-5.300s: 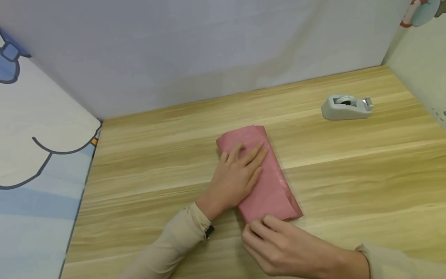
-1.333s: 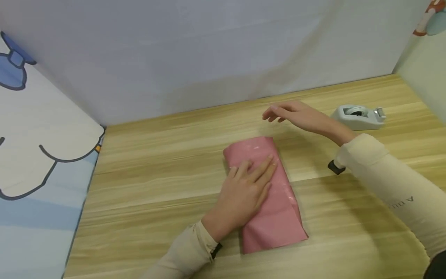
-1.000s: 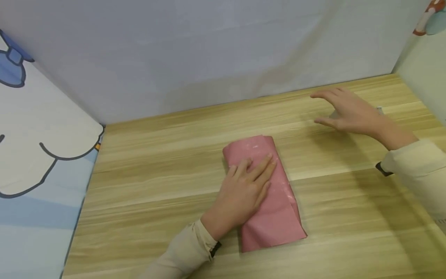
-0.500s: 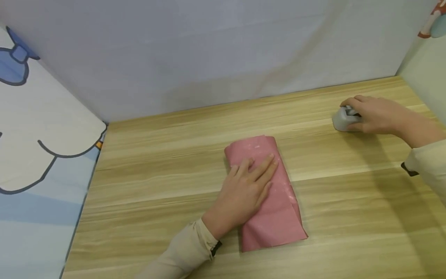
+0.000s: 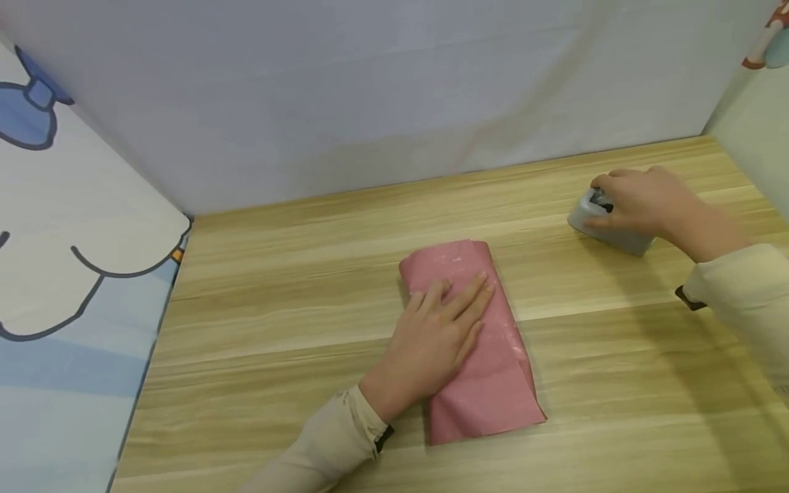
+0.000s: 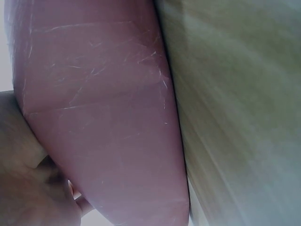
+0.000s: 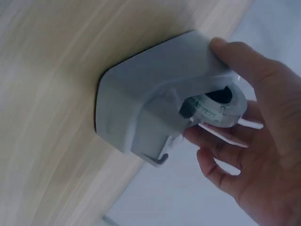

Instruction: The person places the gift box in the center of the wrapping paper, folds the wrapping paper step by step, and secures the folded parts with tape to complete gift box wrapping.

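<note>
A folded pink paper packet [image 5: 487, 390] lies on the wooden table, its surface creased and shiny in the left wrist view. My left hand [image 5: 431, 335] rests across its upper half with the fingers extended. Farther right, my right hand [image 5: 656, 202] grips a grey tape dispenser [image 5: 625, 239] from above, thumb on the near side and fingers on the far side. In the right wrist view the thumb presses the side of the dispenser [image 7: 146, 75], and the roll of clear tape [image 7: 218, 113] shows close to the fingers. The hand hides part of the dispenser in the head view.
The wood-grain table [image 5: 277, 301] meets a pale back wall [image 5: 370, 103]. A panel with cartoon drawings [image 5: 61, 198] stands along the left edge, and another pale wall [image 5: 761, 123] borders the right.
My right hand has gone from the packet's lower end to the tape dispenser and taken hold of it. The dispenser has turned and shifted slightly left. My left hand stays on the packet.
</note>
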The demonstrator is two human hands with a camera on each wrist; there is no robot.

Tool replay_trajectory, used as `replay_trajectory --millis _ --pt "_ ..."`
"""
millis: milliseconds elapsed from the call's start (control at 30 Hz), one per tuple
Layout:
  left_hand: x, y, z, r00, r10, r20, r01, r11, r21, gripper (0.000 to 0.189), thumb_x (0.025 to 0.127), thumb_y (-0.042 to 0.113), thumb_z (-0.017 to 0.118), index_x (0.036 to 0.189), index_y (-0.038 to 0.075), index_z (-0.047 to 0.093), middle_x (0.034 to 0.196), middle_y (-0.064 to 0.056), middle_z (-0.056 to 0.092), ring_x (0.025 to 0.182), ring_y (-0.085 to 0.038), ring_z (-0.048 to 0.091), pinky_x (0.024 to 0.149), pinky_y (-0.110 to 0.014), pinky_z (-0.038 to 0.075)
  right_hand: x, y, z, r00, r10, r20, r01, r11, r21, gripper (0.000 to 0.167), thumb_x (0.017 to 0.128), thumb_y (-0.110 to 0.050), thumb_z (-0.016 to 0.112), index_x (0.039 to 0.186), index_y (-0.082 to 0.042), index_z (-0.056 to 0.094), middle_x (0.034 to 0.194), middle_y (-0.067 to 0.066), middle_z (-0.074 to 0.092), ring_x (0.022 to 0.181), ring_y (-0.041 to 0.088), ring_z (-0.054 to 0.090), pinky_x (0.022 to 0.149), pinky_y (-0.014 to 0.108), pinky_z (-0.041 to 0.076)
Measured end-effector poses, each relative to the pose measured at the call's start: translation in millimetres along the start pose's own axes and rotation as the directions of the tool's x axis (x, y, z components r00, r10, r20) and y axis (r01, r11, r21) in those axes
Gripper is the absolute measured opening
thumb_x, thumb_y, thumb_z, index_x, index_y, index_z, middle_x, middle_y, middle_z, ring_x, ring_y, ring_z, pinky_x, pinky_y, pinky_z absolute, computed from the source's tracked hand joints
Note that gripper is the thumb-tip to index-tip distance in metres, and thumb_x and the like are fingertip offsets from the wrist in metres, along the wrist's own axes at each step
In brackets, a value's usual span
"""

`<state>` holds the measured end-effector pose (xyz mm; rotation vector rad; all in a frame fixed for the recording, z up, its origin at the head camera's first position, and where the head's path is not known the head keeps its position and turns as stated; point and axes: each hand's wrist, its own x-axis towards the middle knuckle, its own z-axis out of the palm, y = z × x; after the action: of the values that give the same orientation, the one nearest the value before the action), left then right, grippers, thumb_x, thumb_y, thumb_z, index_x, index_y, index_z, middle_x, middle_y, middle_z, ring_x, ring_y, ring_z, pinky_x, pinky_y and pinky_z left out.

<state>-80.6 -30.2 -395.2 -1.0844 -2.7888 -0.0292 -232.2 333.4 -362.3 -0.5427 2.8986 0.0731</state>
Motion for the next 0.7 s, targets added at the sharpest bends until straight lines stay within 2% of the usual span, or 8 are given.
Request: replay_trajectory --millis 100,233,367,467,567,633,700 --pt "0.0 0.2 0.4 1.0 -0.003 0.008 0.003 1.0 -0.01 0.054 0.112 0.04 0.037 0.164 0.025 0.034 0.17 0.01 0.033 0.138 -0.029 0.05 0.099 -0.039 0.047 5.7 -19.4 -0.4 0.999 0.016 -0.04 -0.016 1.0 0.002 0.063 0.094 -0.046 0.072 0.123 0.009 0.062 0.106 0.027 0.068 0.078 0.028 0.062 0.064 0.046 0.049" --pt "0.3 0.5 2.2 1.0 -0.003 0.0 0.003 1.0 -0.005 0.054 0.112 0.04 0.036 0.164 0.025 0.034 0.17 0.01 0.033 0.137 -0.028 0.05 0.098 -0.038 0.047 12.1 -44.8 -3.2 0.997 0.042 -0.069 -0.041 0.999 0.022 0.051 0.094 -0.046 0.069 0.099 0.004 0.061 0.084 0.016 0.061 0.067 0.022 0.048 0.057 0.035 0.035" --pt "0.9 -0.3 2.3 1.0 0.001 -0.008 -0.001 1.0 0.003 0.053 0.112 0.04 0.037 0.163 0.025 0.035 0.17 0.009 0.034 0.137 -0.028 0.05 0.097 -0.038 0.047 17.8 -64.4 -5.8 0.993 0.095 -0.065 -0.093 0.995 0.033 0.051 0.095 -0.048 0.064 0.092 0.002 0.058 0.081 0.015 0.06 0.066 0.024 0.051 0.058 0.038 0.041" --pt "1.6 -0.7 1.8 1.0 0.004 -0.003 -0.004 1.0 -0.001 0.054 0.112 0.04 0.037 0.163 0.025 0.035 0.17 0.009 0.034 0.137 -0.029 0.05 0.097 -0.038 0.047 19.1 -73.0 -6.0 0.988 0.149 -0.035 -0.147 0.988 0.054 0.056 0.097 -0.05 0.061 0.099 0.006 0.06 0.091 0.021 0.066 0.072 0.03 0.058 0.067 0.048 0.048" --pt "1.8 -1.0 1.9 1.0 0.007 -0.004 -0.007 1.0 -0.003 0.054 0.112 0.04 0.038 0.164 0.025 0.035 0.17 0.009 0.034 0.137 -0.029 0.05 0.098 -0.038 0.046 15.1 -75.7 -6.2 0.978 0.208 0.016 -0.208 0.969 0.131 0.069 0.102 -0.055 0.052 0.118 0.012 0.058 0.111 0.031 0.066 0.084 0.038 0.063 0.076 0.056 0.05" --pt "1.6 -0.7 2.0 1.0 0.007 -0.005 -0.007 1.0 -0.005 0.054 0.112 0.041 0.038 0.164 0.025 0.035 0.17 0.01 0.034 0.137 -0.029 0.05 0.099 -0.038 0.046 7.8 -72.4 -5.6 0.969 0.243 0.045 -0.246 0.933 0.263 0.078 0.105 -0.058 0.043 0.134 0.014 0.051 0.125 0.036 0.061 0.096 0.045 0.064 0.08 0.059 0.051" --pt "1.1 -0.6 1.8 1.0 0.005 0.0 -0.005 1.0 -0.009 0.054 0.112 0.04 0.038 0.164 0.026 0.034 0.17 0.01 0.033 0.138 -0.029 0.05 0.1 -0.038 0.046 -3.2 -66.2 -2.6 0.956 0.29 0.043 -0.281 0.867 0.411 0.083 0.107 -0.06 0.033 0.143 0.013 0.045 0.136 0.038 0.056 0.109 0.05 0.061 0.084 0.061 0.051"
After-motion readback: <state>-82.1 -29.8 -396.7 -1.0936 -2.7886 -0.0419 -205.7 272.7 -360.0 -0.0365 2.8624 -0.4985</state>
